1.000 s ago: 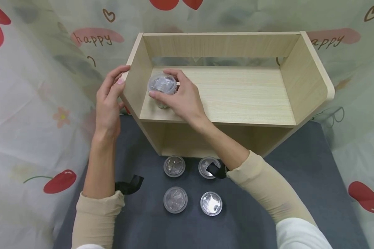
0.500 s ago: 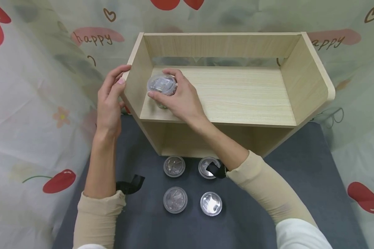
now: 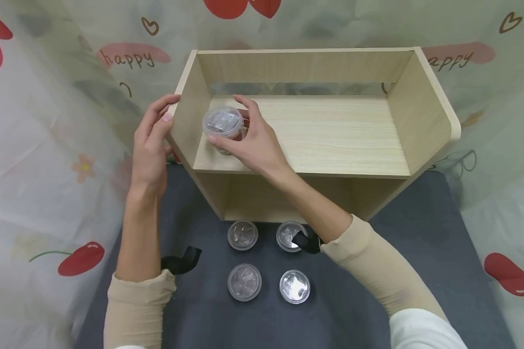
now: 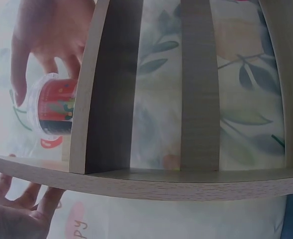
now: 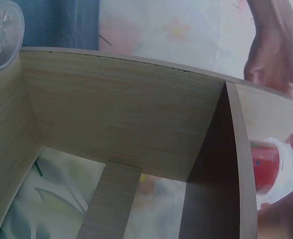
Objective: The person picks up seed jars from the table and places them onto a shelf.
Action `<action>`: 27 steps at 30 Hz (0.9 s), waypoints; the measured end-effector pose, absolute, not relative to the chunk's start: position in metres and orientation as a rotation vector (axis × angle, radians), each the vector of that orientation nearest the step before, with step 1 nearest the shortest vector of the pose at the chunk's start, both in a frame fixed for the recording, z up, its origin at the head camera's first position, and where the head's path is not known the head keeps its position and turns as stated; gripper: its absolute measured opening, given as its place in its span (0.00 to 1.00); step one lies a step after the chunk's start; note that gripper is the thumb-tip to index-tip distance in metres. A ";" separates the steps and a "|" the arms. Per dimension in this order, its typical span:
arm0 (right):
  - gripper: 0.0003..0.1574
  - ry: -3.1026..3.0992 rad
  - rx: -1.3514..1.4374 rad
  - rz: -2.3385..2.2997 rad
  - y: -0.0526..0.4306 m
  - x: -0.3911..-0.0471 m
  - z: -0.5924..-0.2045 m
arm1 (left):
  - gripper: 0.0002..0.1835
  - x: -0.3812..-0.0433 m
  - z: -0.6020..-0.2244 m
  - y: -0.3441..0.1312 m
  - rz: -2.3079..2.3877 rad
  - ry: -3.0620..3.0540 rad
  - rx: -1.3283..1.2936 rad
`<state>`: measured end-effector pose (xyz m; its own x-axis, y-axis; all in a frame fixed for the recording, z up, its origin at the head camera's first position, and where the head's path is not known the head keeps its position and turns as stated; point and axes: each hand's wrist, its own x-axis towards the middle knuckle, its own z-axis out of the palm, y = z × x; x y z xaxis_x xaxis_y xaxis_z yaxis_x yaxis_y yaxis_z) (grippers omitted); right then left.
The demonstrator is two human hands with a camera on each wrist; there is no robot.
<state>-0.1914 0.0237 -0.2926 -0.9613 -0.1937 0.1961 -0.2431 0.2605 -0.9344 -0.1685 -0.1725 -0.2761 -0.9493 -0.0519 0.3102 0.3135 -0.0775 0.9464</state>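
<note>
patterned backdrop (image 3: 48, 155); left hand (image 3: 150, 135) pinching shelf (image 3: 332, 131), right hand (image 3: 261, 143) spread around jar (image 3: 221, 121), partly hidden

Room rightward above the upper shelf (image 3: 332, 135), left panel (image 3: 190, 114) beside jar (image 3: 222, 122)

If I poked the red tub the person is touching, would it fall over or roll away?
The tub, its lid facing up, would probably slide or tip before it rolled. Knocked onto its side, it could roll, because it looks round. It might be a bit slippery, since its clear lid looks smooth and shiny.
</note>
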 end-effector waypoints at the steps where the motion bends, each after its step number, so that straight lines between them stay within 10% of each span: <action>1: 0.57 -2.454 0.427 1.850 0.026 -0.190 -0.293 | 0.18 -0.168 -0.276 -0.172 -2.120 -1.946 -0.284; 27: 0.48 -2.236 0.558 1.989 0.077 -0.150 -0.298 | 0.20 -0.168 -0.271 -0.168 -2.139 -1.943 -0.260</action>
<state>-0.1500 0.0770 -0.2978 -0.9281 -0.2048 0.3108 -0.3325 0.0811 -0.9396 -0.1681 -0.1678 -0.2714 -0.9555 -0.0567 0.2896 0.2937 -0.0871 0.9519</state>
